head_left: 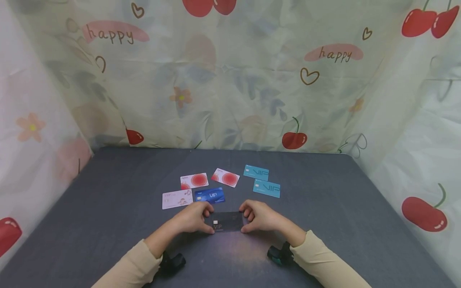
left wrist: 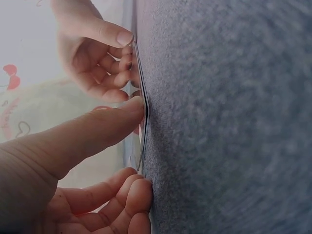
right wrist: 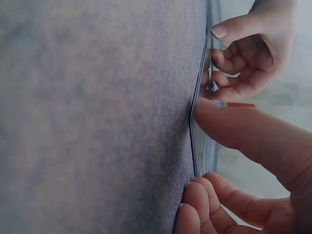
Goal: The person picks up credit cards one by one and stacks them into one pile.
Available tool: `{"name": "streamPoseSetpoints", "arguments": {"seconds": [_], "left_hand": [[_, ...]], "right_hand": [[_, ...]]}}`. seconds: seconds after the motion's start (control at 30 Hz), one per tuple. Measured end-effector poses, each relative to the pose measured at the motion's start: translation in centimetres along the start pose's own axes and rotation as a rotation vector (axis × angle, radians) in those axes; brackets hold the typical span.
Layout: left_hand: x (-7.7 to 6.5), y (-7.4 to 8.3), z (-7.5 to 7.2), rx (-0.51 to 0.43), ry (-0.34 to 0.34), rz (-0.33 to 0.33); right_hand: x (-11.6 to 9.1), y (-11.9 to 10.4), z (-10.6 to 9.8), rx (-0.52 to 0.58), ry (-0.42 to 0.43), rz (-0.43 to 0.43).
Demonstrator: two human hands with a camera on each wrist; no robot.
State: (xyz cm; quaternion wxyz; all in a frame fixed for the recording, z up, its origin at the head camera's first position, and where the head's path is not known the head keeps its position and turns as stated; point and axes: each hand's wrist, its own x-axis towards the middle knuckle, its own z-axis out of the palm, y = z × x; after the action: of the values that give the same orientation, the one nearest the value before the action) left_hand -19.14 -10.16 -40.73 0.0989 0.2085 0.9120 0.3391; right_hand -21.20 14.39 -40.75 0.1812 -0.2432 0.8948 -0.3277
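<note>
A black VIP card (head_left: 227,222) lies low over the dark cloth between my two hands. My left hand (head_left: 194,218) pinches its left end, thumb at the near corner and fingers at the far one. At the right end my right hand (head_left: 262,217) grips it the same way. Seen edge-on in the left wrist view, the black card (left wrist: 146,117) shows two thin layers close together, as it does in the right wrist view. A dark blue VIP card (head_left: 209,195) lies just beyond my left fingers, beside a pale pink card (head_left: 177,199).
Farther back lie two white-and-red cards (head_left: 194,181) and, to the right, two light blue VIP cards (head_left: 266,188). The dark cloth-covered table (head_left: 324,208) ends at a patterned curtain (head_left: 230,100), which also hangs along both sides.
</note>
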Motion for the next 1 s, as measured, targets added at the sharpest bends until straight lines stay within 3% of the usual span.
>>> {"name": "streamPoseSetpoints", "arguments": {"seconds": [0.23,0.5,0.73,1.0], "left_hand": [[0.1,0.0,-0.4,-0.014,0.014,0.044],[0.3,0.2,-1.5,-0.026,0.031,0.031],[1.2,0.5,-1.7,-0.043,0.062,0.053],[2.3,1.6,-1.6,-0.076,0.049,0.044]], "right_hand": [[-0.1,0.1,-0.4,0.028,0.026,0.005],[-0.3,0.5,-1.1,0.044,0.066,0.009],[-0.4,0.8,-1.7,0.058,0.106,0.004],[-0.7,1.6,-2.3,0.047,0.151,0.004]]}}
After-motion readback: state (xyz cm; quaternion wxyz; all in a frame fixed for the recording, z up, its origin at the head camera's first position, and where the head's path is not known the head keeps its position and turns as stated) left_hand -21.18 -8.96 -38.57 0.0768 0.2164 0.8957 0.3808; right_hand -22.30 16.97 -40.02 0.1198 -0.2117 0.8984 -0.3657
